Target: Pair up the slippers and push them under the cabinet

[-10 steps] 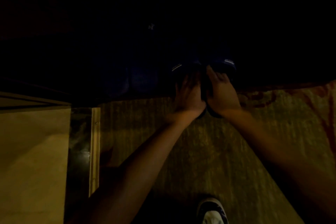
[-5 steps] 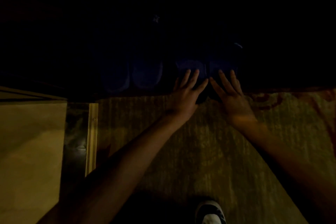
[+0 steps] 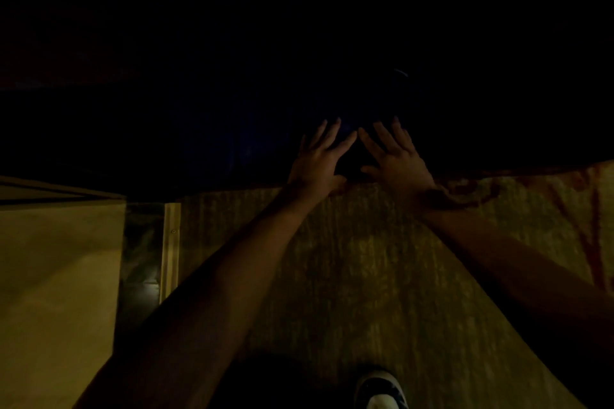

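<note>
Both flat and open, left hand (image 3: 317, 161) and right hand (image 3: 397, 159), fingers spread, holding nothing, reaching past the far edge of the rug (image 3: 365, 259) into the dark under the cabinet (image 3: 299, 43), likely pushing slippers hidden in the dark there.

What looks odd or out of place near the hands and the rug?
Nothing clearly stands out. The left hand and right hand lie flat and open at the rug's far edge. The dark space beyond hides the slippers, so their alignment cannot be judged.
</note>
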Action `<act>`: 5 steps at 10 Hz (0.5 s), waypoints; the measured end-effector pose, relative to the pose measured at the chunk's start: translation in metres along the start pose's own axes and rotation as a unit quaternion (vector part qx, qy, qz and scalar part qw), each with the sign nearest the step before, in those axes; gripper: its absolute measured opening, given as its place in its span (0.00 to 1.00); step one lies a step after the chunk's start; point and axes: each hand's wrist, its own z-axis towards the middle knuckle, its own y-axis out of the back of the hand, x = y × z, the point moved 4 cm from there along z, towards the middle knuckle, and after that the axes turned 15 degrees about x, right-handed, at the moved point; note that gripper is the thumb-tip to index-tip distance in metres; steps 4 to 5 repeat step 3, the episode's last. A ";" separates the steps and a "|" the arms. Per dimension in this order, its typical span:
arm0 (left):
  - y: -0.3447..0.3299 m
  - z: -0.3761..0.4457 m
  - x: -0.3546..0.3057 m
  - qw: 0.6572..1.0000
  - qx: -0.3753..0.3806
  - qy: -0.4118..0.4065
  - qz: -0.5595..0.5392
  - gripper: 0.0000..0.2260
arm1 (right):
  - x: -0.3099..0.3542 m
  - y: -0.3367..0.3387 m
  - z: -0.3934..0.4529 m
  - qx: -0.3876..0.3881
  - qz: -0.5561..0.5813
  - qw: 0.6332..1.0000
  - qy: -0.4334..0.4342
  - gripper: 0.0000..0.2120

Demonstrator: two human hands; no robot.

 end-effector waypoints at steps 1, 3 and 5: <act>0.010 -0.013 -0.014 0.996 0.053 0.026 -0.061 0.33 | 0.006 0.013 -0.012 0.082 -0.012 0.996 -0.040 0.32; 0.073 -0.116 -0.068 0.923 0.023 0.034 -0.383 0.22 | 0.065 0.089 -0.127 0.119 0.271 0.955 0.033 0.22; 0.073 -0.116 -0.068 0.923 0.023 0.034 -0.383 0.22 | 0.065 0.089 -0.127 0.119 0.271 0.955 0.033 0.22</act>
